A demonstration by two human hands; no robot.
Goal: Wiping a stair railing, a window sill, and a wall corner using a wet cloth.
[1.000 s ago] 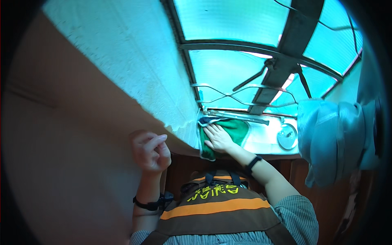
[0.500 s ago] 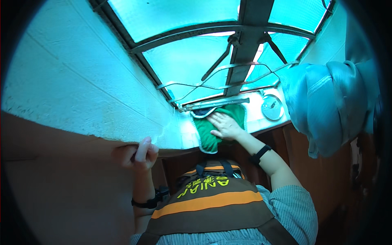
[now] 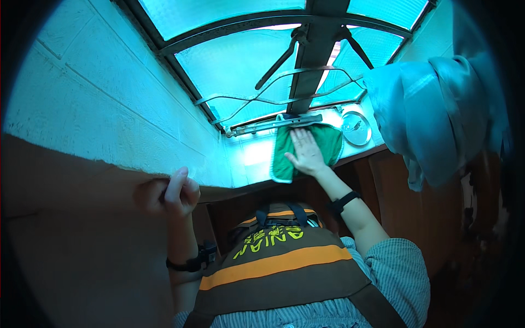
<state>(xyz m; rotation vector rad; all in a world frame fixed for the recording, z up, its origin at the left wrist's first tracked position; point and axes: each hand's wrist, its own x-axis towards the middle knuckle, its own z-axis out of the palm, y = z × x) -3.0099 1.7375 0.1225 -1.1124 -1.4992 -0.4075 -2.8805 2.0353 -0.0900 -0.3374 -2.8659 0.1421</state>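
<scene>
Green cloth | right fingers flat on it, thumb spread | left fingers curled in near wall

Strong light enters through the far window, tinting the scene cyan. Glare bleaches the left part of the sill. The near left wall lies in deep shadow, and the left hand is partly dimmed by it. The right near side is dark, detail sparse. Fisheye distortion bows straight edges; picture margins fade to black.
</scene>
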